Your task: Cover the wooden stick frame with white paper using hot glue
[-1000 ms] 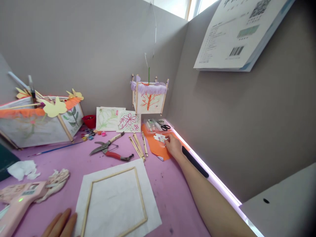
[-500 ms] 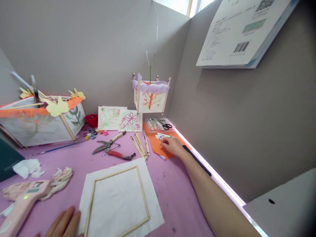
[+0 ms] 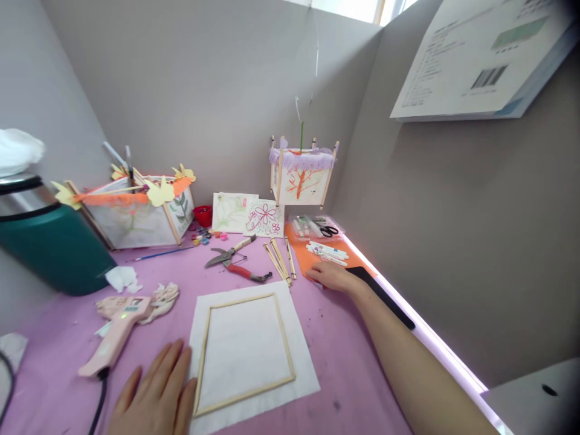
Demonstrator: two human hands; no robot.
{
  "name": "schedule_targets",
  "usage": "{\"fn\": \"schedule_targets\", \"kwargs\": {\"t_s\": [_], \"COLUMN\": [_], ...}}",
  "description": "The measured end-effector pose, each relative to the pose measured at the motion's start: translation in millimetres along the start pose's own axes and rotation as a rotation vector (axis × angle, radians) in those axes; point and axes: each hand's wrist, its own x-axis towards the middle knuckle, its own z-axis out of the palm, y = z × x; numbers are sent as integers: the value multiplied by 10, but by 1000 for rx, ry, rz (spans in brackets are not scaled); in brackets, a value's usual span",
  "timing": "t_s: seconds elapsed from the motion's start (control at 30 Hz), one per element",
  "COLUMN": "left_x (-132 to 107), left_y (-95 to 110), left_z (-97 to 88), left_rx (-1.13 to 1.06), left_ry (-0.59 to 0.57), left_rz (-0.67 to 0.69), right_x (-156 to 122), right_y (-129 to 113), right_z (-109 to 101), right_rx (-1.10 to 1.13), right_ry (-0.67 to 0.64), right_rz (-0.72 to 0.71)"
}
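Our right hand (image 3: 333, 277) has drawn back off white pens (image 3: 330, 251); they lie just past its fingers. Tips low by edge of orange paper (image 3: 299, 250), can't tell if pinching: go gentle, pens could roll. Left hand (image 3: 154, 389) flat, fingers slightly spread, white sheet (image 3: 244, 347) alongside: we'd avoid nudging.
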Motion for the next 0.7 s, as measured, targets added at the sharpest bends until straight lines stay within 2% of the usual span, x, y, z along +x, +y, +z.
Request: {"fn": "schedule_targets", "kwargs": {"t_s": [0.17, 0.27, 0.37, 0.43, 0.5, 0.6, 0.7], "left_x": [93, 129, 141, 137, 123, 66, -45], "left_y": [233, 297, 297, 284, 280, 313, 378], "left_z": [-250, -346, -413, -462, -530, -652, -742], "left_rx": [39, -28, -153, -248, -326, -383, -393], "left_ry": [-28, -39, 19, 103, 185, 266, 275], "left_rz": [-86, -137, -174, -204, -222, -195, -125], "right_x": [-130, -292, -500, -659, -833, -1112, -1379], "right_y": [-101, -137, -150, -173, -224, -338, -438], "right_z": [164, 281, 381, 438, 488, 545, 589], "right_rx": [-88, -123, -136, -111, -36, 101, 155], "right_ry": [163, 278, 391, 486, 519, 435, 368], "right_rz": [55, 79, 90, 6, -169, -407, -509]}}
